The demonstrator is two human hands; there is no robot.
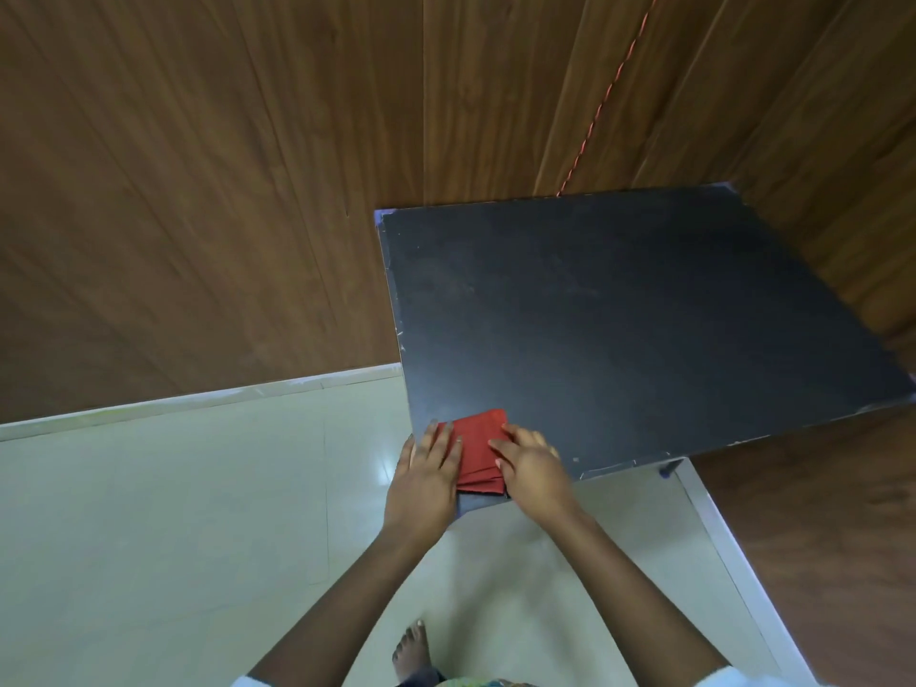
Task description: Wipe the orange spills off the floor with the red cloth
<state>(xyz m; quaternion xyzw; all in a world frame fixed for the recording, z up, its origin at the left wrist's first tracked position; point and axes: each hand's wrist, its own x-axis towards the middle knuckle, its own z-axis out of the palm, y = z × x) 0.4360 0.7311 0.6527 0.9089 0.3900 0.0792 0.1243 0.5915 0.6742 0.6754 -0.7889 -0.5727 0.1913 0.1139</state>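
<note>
A person stands at the near corner of a black table [644,314], both hands laid on a folded red cloth [478,443] that sits between them at the table's edge. The left hand [426,468] rests flat, fingers straight, along the cloth's left border. The right hand [533,463] lies over the cloth's right side, fingers only slightly bent, with no grip showing. The job appears to be at its opening step, collecting the cloth, with no wiping begun. Pale floor tiles [198,513] spread below and to the left of the hands, and a bare foot [411,647] stands beneath the wrists. No orange spills show on the tiles in view. The next move likely calls for closing the fingers on the cloth, lifting it off the table, then locating the spills and bending to the floor.
</note>
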